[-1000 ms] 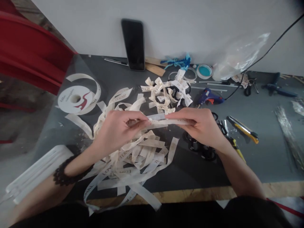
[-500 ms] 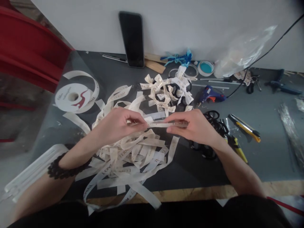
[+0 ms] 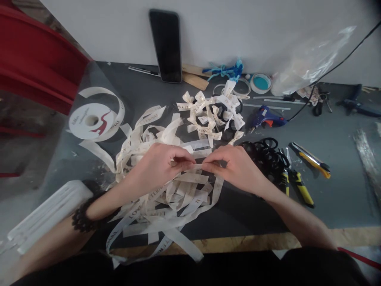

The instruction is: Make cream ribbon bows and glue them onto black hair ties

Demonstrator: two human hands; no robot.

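Note:
Between my two hands a narrow piece of white ribbon is pinched, only a short bit of it showing. My left hand, with a dark bead bracelet at the wrist, closes thumb and fingers on its left end. Thumb and fingertips of my right hand press together on the other end, close to the left fingertips. Below and around them lies a loose heap of printed cream ribbon. Behind the hands sits a cluster of tied ribbon bows with black bands.
A ribbon spool lies at left. A phone leans on the wall. Rightward are a blue glue gun with its cord, black hair ties, yellow-handled pliers, a yellow utility knife and a teal tape roll.
Both hands have come nearer together and slightly toward me. Less of the ribbon shows between the fingertips than before.

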